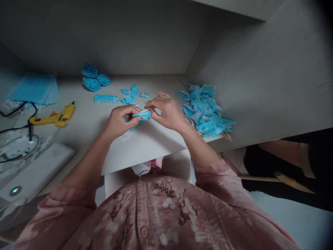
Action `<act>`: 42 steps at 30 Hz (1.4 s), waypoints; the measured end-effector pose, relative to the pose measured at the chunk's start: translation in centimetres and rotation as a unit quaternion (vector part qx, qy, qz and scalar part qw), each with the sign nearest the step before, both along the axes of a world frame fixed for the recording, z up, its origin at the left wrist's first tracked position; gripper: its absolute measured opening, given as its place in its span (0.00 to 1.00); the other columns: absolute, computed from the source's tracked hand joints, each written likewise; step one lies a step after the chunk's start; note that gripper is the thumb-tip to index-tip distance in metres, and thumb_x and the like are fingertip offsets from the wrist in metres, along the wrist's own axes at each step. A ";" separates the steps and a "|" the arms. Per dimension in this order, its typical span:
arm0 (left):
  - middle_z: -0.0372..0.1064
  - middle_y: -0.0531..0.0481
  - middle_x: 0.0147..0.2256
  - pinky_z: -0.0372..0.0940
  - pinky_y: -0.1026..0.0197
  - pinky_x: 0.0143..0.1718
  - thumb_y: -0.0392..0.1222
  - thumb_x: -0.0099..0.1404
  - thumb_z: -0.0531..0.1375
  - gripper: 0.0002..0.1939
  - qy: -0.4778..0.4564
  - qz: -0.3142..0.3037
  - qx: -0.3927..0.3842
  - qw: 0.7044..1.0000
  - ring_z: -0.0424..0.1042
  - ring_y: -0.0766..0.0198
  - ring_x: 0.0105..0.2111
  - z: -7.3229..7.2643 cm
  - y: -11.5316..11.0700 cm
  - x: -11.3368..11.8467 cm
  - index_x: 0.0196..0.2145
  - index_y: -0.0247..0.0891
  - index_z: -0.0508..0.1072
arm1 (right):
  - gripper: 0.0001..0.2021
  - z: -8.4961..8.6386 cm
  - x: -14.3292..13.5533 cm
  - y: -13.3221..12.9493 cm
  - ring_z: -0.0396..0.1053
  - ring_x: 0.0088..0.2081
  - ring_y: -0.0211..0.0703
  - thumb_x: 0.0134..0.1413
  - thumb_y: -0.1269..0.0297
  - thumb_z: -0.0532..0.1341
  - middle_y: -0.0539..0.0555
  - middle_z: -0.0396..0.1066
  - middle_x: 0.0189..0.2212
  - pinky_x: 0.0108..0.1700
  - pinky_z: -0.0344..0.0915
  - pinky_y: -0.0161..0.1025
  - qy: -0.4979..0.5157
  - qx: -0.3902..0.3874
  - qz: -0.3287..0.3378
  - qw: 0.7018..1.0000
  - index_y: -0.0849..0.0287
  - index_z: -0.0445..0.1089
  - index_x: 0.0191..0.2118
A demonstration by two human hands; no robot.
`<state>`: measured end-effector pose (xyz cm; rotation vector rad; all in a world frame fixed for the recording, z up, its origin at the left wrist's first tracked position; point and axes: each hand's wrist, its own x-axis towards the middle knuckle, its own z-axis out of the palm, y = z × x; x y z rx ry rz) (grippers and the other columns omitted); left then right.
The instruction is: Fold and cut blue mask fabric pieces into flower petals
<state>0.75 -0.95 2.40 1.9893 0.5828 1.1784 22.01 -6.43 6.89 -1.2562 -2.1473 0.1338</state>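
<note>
Above the pale table (153, 146), my left hand (118, 121) pinches a small folded piece of blue-and-white fabric (146, 115) between thumb and fingers. My right hand (168, 110) is closed on the right end and white upper edge of the same piece, its thumb and index finger together. Partly hidden beneath the hands is a white curved rim with dark marks (141, 103). Just beyond them lie several cut blue pieces (133, 93). To their left is a crinkled blue strip (107, 99), with three rolled blue fabric roses (91, 84) behind it.
A large heap of blue cut pieces (201, 107) sits at the right, against the side panel. At the left are a yellow glue gun (62, 116), a stack of blue sheets (36, 88), dark cables (30, 130) and a long white device (44, 170). A back panel (130, 41) bounds the table.
</note>
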 end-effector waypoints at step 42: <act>0.80 0.50 0.32 0.61 0.60 0.28 0.38 0.62 0.65 0.05 0.031 0.042 0.011 0.999 0.73 0.63 0.29 0.4 -1.1 0.4 0.27 0.41 0.76 | 0.04 -2.3 1.8 -1.4 0.66 0.31 0.38 0.51 0.63 0.61 0.48 0.72 0.27 0.38 0.62 0.38 0.319 -0.144 -0.062 0.935 0.57 0.70 0.29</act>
